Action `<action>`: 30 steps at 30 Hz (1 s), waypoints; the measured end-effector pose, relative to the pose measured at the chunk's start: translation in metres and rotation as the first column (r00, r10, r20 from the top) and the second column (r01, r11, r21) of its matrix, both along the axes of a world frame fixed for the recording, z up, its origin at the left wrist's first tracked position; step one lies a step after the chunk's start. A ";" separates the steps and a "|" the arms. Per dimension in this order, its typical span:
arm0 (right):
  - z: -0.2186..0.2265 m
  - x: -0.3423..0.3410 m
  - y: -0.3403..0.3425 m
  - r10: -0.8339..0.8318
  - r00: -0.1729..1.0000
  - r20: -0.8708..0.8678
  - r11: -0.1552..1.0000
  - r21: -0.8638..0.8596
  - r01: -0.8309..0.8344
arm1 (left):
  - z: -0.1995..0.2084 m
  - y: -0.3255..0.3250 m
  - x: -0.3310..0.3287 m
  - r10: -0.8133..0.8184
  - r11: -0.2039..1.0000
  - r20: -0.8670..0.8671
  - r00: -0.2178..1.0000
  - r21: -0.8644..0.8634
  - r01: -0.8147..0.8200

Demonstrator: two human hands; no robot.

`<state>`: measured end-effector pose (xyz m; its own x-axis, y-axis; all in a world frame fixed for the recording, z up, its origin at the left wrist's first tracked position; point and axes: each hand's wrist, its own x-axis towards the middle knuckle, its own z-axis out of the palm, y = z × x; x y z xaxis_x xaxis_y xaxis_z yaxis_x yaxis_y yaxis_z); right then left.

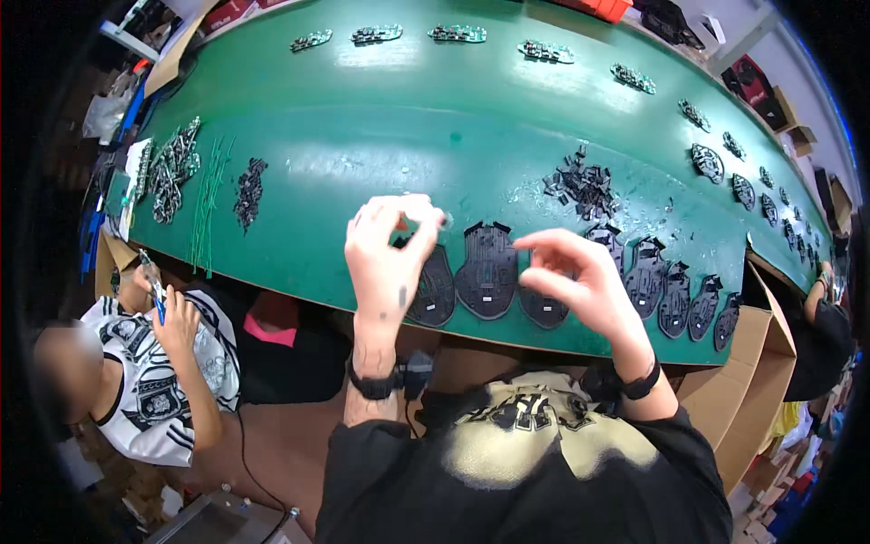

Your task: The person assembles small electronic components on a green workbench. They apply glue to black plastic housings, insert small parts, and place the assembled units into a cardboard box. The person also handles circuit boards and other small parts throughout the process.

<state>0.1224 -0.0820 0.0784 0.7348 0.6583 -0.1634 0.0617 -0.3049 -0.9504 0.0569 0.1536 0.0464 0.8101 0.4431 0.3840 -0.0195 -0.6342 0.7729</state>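
My left hand point(385, 258) is raised over the green table, thumb and fingers brought together in a pinch. Whatever lies between its fingertips is too small and blurred to name. To its right my right hand point(584, 281) hovers with thumb and forefinger apart and nothing visible between them. Under and between the hands runs a row of black mouse-shaped plastic shells; one shell point(488, 272) shows whole, another point(435, 288) is partly behind my left hand, and a third point(544, 310) is partly covered by my right. Beyond my right hand is a pile of small black plastic pieces point(583, 186).
Green wires point(210, 208), a heap of circuit boards point(174, 172) and small black parts point(249, 193) lie at the left. Spaced circuit boards point(458, 34) line the far side. A co-worker point(168, 354) sits left, holding a tool. Another person point(820, 317) and a cardboard box point(748, 363) are right.
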 end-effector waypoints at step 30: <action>-0.072 -0.059 0.075 -0.074 0.846 0.528 0.997 0.060 0.050 | -0.095 -0.037 -0.138 -0.031 0.961 0.065 0.997 0.278 0.012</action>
<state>0.0634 -0.0074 0.0066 0.7413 0.6058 0.2890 0.5413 -0.2851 -0.7910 -0.0814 0.1167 -0.0483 0.7862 0.2945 0.5434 -0.0816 -0.8220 0.5636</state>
